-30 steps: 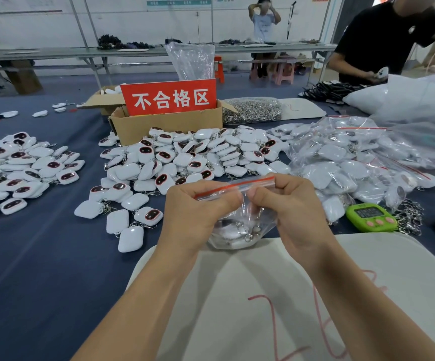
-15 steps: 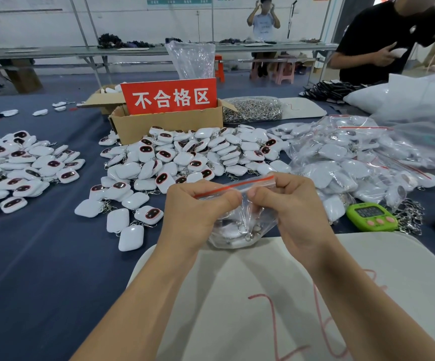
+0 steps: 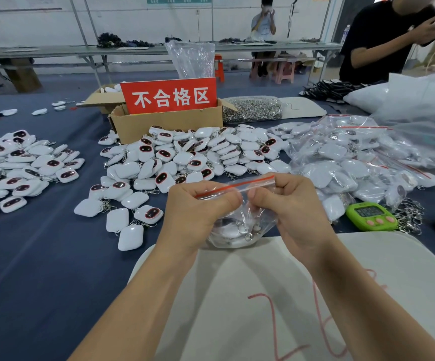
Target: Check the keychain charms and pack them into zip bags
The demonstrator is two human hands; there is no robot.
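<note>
two hands pinching one clear zip bag (image 3: pixel 240 227) at its red seal strip (image 3: pixel 237 186)
left hand (image 3: pixel 198 209) grips the strip's left end with curled fingers, right hand (image 3: pixel 294 212) pinches the right part, thumb tips nearly meeting. bag hangs between and under both hands, white keychain charms (image 3: pixel 227 234) with metal rings inside, bottom at the far edge of a white mat (image 3: pixel 263 295). loose charm pile (image 3: pixel 185 157) just beyond the hands, cardboard box (image 3: pixel 167 123) with red sign (image 3: pixel 170 96) behind it. packed bags (image 3: pixel 354 162) beyond the right hand, green timer (image 3: pixel 371 216) to its right. second charm pile (image 3: pixel 21 165) well left of the left hand
</note>
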